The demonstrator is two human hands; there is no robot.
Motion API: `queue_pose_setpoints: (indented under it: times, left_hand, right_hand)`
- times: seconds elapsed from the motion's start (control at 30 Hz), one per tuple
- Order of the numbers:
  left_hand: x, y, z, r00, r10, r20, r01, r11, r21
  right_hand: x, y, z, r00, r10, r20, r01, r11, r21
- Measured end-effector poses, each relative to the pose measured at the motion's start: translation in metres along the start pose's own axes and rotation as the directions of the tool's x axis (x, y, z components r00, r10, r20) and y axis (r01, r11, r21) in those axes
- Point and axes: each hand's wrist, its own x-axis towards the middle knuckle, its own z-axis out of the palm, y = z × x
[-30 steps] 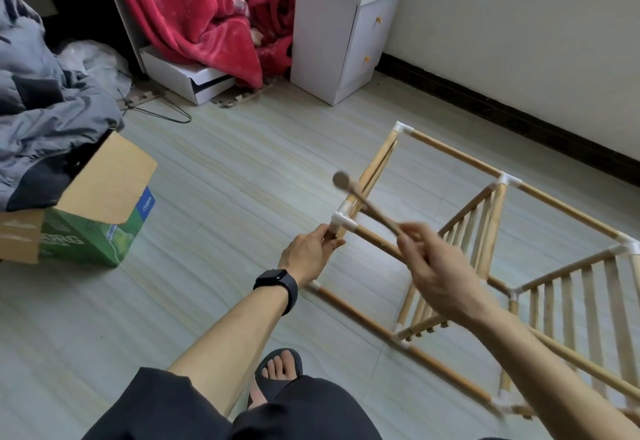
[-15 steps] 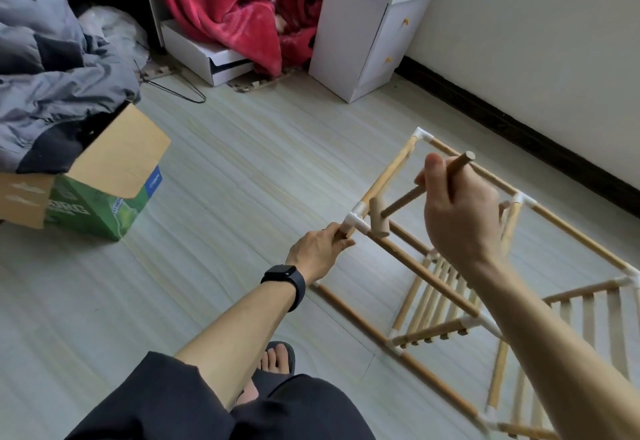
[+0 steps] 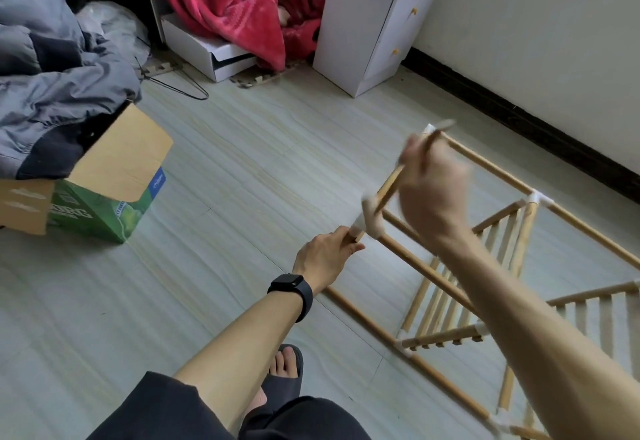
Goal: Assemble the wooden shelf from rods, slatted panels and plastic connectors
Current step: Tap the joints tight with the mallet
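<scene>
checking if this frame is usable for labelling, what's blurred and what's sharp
Head view: the right hand and the rod in its grip are smeared by motion, as is the white connector at the rod's lower end. Head view: the left hand holding the shelf frame and the green box are sharp. Head view: soft light, no glare.
</scene>
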Motion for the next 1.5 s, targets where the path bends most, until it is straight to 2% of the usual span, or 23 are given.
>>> queue_pose_setpoints:
  times: [0.03,0.07,0.17,0.2,0.27,0.33,0.43,0.53,0.6,0.63,0.67,0.73,0.8,0.83,0.9,1.03,1.17,1.3,1.43,1.5]
  left_hand:
    - [0.0,0.001,-0.001,1.0,-0.006,0.009,0.006,1.0,0.01]
    - [0.0,0.001,0.0,1.0,-0.003,0.008,0.003,1.0,0.018]
    - [-0.001,0.001,-0.002,1.0,0.02,0.002,-0.02,1.0,0.024]
    - [-0.001,0.001,-0.003,1.0,0.018,-0.001,-0.018,1.0,0.023]
    - [-0.002,0.004,-0.005,1.0,0.011,0.018,-0.011,0.999,0.04]
    - [-0.004,0.006,-0.011,0.999,0.022,0.027,-0.025,0.994,0.108]
    - [-0.002,0.008,-0.022,0.998,0.055,0.039,-0.063,0.969,0.237]
    - [0.003,0.016,-0.041,0.998,-0.014,0.061,0.001,0.978,0.207]
    - [0.001,0.028,-0.046,0.999,0.027,0.028,-0.033,0.972,0.232]
    - [-0.004,0.036,-0.047,0.995,0.099,-0.028,-0.088,0.958,0.273]
    - [-0.011,0.046,-0.045,0.974,0.208,-0.092,-0.169,0.932,0.321]
    - [-0.022,0.067,-0.034,0.87,0.482,-0.107,-0.396,0.811,0.431]
    - [-0.032,0.091,-0.012,0.766,0.641,0.048,-0.576,0.651,0.494]
    - [-0.036,0.105,0.001,0.746,0.648,0.157,-0.624,0.596,0.504]
    - [-0.042,0.128,0.024,0.754,0.582,0.305,-0.646,0.57,0.508]
    - [-0.036,0.14,0.036,0.803,0.546,0.239,-0.576,0.61,0.544]
    - [-0.017,0.132,0.028,0.818,0.527,0.229,-0.553,0.616,0.561]
    - [0.001,0.13,0.021,0.832,0.51,0.22,-0.532,0.621,0.575]
    - [0.007,0.145,0.017,0.887,0.364,0.284,-0.455,0.79,0.411]
    - [0.0,0.164,0.027,0.851,0.419,0.317,-0.52,0.759,0.391]
  right_hand:
    - [-0.008,0.003,0.003,0.995,0.052,0.082,-0.047,0.997,-0.067]
    - [-0.012,0.006,0.004,0.992,0.082,0.096,-0.074,0.994,-0.087]
    - [-0.014,0.012,0.0,0.994,0.04,-0.1,-0.032,0.996,0.078]
    - [-0.017,0.011,0.0,0.995,0.018,-0.099,-0.01,0.997,0.082]
    - [-0.027,0.014,0.002,0.999,0.029,0.042,-0.028,0.999,-0.023]
    - [-0.02,0.012,-0.004,0.983,0.148,0.112,-0.143,0.989,-0.048]
    - [-0.013,0.011,-0.047,0.956,0.287,-0.057,-0.276,0.949,0.149]
    - [-0.05,0.021,-0.102,0.915,0.371,-0.156,-0.32,0.906,0.277]
    - [-0.093,0.03,-0.136,0.869,0.468,-0.16,-0.402,0.857,0.324]
    - [-0.116,0.034,-0.152,0.832,0.533,-0.156,-0.45,0.811,0.374]
    - [-0.139,0.038,-0.165,0.786,0.599,-0.151,-0.491,0.754,0.436]
    - [-0.187,0.045,-0.186,0.684,0.711,-0.164,-0.525,0.635,0.567]
    - [-0.229,0.052,-0.199,0.58,0.792,-0.189,-0.525,0.541,0.657]
    - [-0.247,0.055,-0.203,0.539,0.82,-0.189,-0.53,0.506,0.681]
    - [-0.275,0.061,-0.209,0.491,0.852,-0.18,-0.555,0.465,0.69]
    - [-0.309,0.078,-0.22,0.437,0.879,-0.19,-0.689,0.463,0.558]
    - [-0.322,0.092,-0.228,0.41,0.893,-0.185,-0.755,0.447,0.479]
    - [-0.338,0.101,-0.241,0.377,0.888,-0.263,-0.879,0.433,0.202]
    - [-0.351,0.098,-0.264,0.43,0.816,-0.386,-0.892,0.45,-0.042]
    - [-0.356,0.1,-0.274,0.478,0.776,-0.411,-0.873,0.47,-0.128]
